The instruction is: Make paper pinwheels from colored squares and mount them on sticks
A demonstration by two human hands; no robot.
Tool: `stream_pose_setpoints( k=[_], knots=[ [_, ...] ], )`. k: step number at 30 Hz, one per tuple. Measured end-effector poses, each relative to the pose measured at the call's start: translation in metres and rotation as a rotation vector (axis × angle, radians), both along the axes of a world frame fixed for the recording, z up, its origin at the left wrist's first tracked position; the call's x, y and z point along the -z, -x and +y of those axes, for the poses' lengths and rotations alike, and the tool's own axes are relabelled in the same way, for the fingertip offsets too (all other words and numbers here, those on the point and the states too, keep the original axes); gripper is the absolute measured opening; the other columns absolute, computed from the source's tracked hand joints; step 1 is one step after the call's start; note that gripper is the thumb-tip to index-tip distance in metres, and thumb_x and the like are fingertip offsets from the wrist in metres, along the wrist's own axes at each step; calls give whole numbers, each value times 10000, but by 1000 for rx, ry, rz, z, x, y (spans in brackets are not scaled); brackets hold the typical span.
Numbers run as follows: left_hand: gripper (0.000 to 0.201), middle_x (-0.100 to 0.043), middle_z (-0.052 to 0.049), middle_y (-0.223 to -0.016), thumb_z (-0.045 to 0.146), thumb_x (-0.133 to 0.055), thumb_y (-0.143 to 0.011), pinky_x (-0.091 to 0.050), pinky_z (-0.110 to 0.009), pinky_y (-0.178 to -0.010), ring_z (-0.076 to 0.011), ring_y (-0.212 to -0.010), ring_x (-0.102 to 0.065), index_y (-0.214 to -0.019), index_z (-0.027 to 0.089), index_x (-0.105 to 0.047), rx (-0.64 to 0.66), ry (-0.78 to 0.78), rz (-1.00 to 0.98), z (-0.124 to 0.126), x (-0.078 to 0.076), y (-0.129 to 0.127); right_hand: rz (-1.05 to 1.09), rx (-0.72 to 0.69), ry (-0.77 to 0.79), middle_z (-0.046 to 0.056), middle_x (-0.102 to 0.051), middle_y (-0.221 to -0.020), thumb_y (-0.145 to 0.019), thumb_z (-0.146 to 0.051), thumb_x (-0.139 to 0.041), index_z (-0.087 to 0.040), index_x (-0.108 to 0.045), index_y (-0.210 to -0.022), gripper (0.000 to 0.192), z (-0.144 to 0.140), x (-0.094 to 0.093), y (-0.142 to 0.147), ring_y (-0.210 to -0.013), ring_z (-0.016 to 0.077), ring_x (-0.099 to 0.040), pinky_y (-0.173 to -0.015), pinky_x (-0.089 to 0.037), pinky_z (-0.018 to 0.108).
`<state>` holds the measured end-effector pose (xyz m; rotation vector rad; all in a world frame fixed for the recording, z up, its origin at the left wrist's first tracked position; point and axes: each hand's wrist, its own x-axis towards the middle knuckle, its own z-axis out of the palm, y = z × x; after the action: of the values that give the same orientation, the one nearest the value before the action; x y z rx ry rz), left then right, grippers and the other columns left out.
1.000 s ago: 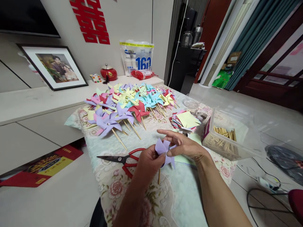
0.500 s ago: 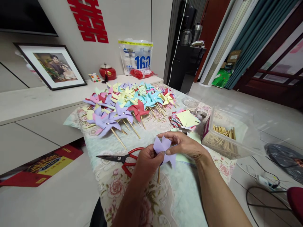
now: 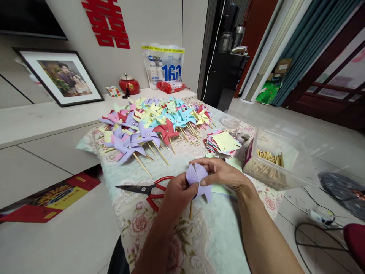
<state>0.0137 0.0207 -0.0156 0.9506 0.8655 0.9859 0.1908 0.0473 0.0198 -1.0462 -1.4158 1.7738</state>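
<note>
Between my two hands is a purple paper pinwheel, its blades partly folded in, with a wooden stick pointing down below it. My left hand pinches the pinwheel near its centre from the left, thumb over the front. From the right, my right hand presses a paper blade with its thumb, the fingers curled behind. Red-handled scissors lie with blades apart on the tablecloth, just left of my left hand. The pinwheel's centre is mostly covered by my thumbs.
Many finished pinwheels in several colours lie at the back of the table. To the right are a stack of coloured paper squares and a clear plastic box of short wooden sticks. A white cabinet top runs behind.
Both hands hold almost the same pose. The purple blades have shifted slightly, the upper ones standing closer together. The view has tilted a little.
</note>
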Motion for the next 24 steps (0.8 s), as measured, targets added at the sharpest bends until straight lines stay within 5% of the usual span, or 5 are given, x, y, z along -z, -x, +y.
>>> stream_pose_setpoints(
  k=[6,13,16,21,24],
  knots=[
    [296,-769,-60,-814,219,-748,-670,-521,-298,-700,-193,-693,-673,-953,132,-760,24,34,-30,-2,-6,0,-6,-8,14,9,-734,-961,-616,-90,-761,-194,-682,-1204,603,-2,-5,1,-797,165,-654,-694,-487,255],
    [308,-745,-100,-857,357,-763,-690,-478,-248,-577,-187,-714,-623,-913,145,-759,28,108,-75,-1,-14,10,18,87,-34,-10,-717,-848,-613,-109,-748,-178,-723,-1056,448,-2,-7,6,-719,146,-622,-636,-458,228],
    [318,-735,-110,-883,435,-775,-707,-506,-275,-626,-200,-752,-631,-874,165,-758,-24,134,-136,-1,-15,10,39,150,-63,-20,-694,-801,-631,-112,-737,-171,-723,-979,353,-2,-7,11,-672,130,-598,-588,-426,213],
    [366,-698,-8,-724,293,-875,-603,-481,-254,-650,-135,-643,-607,-888,153,-694,-129,123,-214,-1,-11,0,53,270,-45,-8,-713,-788,-630,-123,-737,-169,-717,-1027,400,-1,-2,24,-670,155,-623,-578,-447,232],
    [359,-728,-9,-781,265,-866,-613,-513,-283,-719,-166,-719,-660,-900,162,-676,-195,145,-277,-1,-12,-5,95,336,-29,-8,-726,-775,-618,-129,-753,-177,-715,-1055,441,0,3,32,-671,160,-636,-579,-450,231]
  ],
)
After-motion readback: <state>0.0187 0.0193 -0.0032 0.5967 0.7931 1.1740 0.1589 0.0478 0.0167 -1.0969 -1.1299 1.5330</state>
